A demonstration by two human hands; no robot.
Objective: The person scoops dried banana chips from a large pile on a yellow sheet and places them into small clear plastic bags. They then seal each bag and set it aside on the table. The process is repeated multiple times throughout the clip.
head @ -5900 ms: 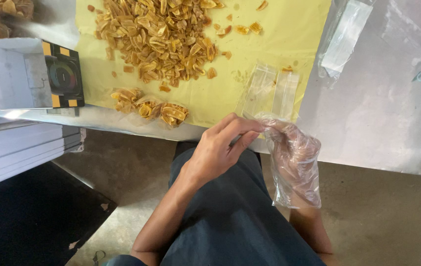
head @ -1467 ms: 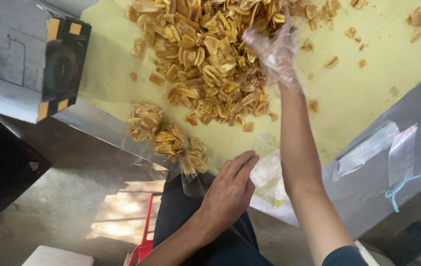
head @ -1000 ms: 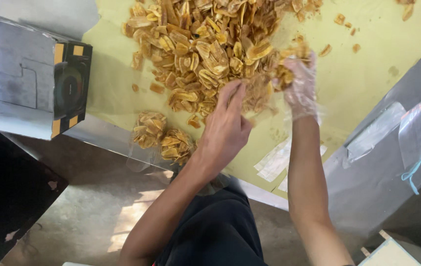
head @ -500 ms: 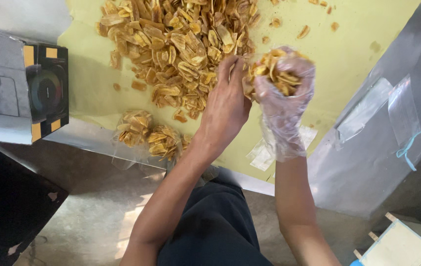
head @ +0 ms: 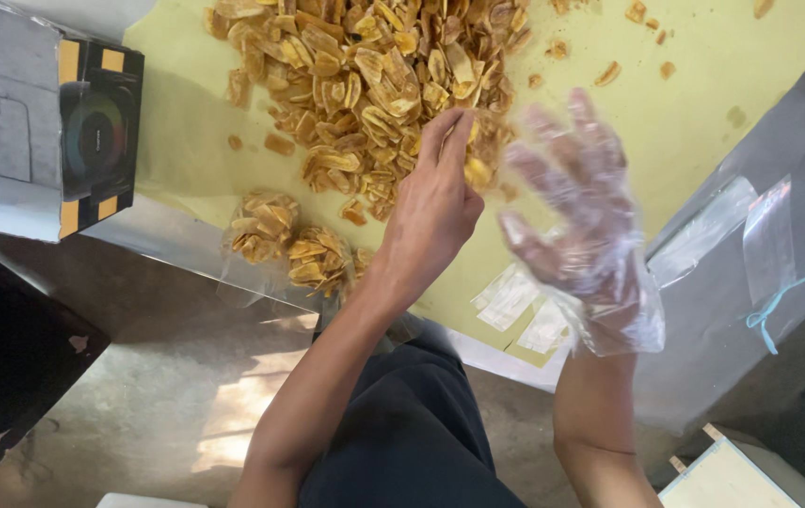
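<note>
A big heap of golden fried chips (head: 365, 66) lies on a yellow sheet (head: 703, 94). My bare left hand (head: 435, 202) reaches to the heap's near edge. Its fingers are pinched together on what looks like a small clear bag (head: 478, 155) with chips in it, mostly hidden behind the hand. Just to the right hovers my right hand (head: 572, 212), in a loose clear plastic glove. Its fingers are spread, blurred and hold nothing.
Two filled clear bags of chips (head: 289, 249) sit at the sheet's near edge. Flat empty bags (head: 520, 306) lie near my right wrist, more (head: 765, 235) on the metal surface at right. A grey box with a black-and-yellow end (head: 92, 141) stands at left.
Half a second ago my gloved right hand held a handful of chips next to my left hand; now it is spread and empty. My left hand has stayed at the heap's edge.
</note>
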